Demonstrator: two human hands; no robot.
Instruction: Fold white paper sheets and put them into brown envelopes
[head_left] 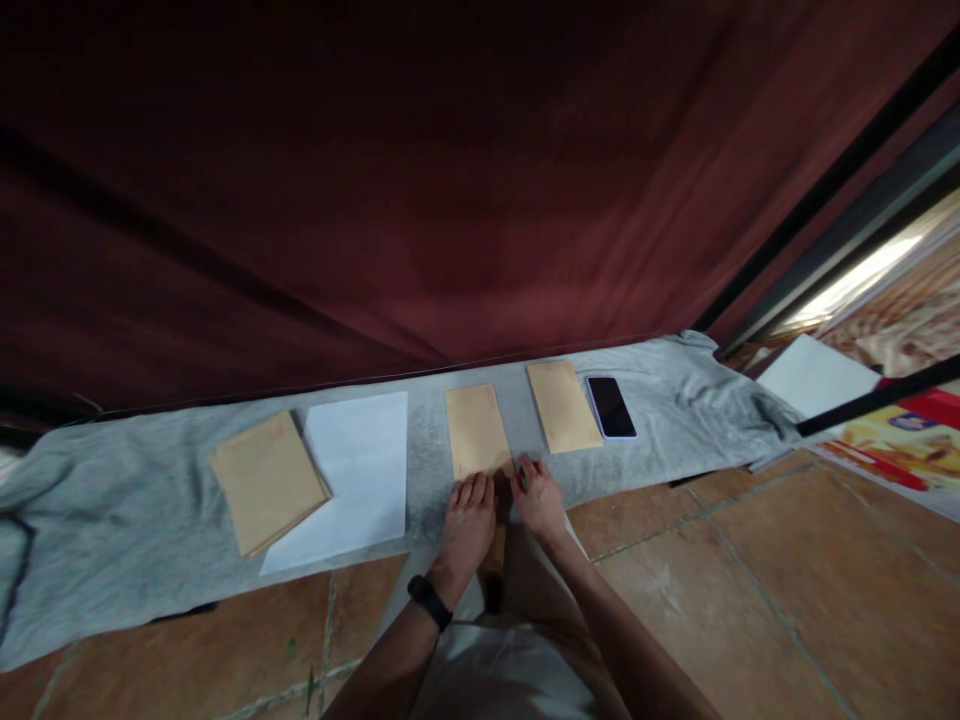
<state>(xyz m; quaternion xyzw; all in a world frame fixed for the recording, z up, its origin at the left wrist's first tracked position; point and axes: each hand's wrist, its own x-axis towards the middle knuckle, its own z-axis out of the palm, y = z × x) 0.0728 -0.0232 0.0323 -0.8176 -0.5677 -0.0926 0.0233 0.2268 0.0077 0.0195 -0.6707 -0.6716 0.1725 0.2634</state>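
Observation:
A brown envelope (pixel 475 428) lies on the grey cloth (pixel 127 500) straight ahead of me. My left hand (pixel 466 525), with a black band on its wrist, rests flat at the envelope's near end, fingers stretched out together. My right hand (pixel 537 496) sits beside it at the envelope's near right corner, fingers curled in a pinch; what they hold, if anything, is too small to make out. A second brown envelope (pixel 562 404) lies to the right, next to a black phone (pixel 611 406). A white sheet (pixel 352 475) and a stack of brown envelopes (pixel 266 482) lie to the left.
A dark red curtain (pixel 420 170) hangs behind the cloth. Brown floor tiles (pixel 750 590) spread in front and to the right. At the far right are a white sheet (pixel 814 380), a black bar (pixel 877 397) and a colourful printed banner (pixel 907 445).

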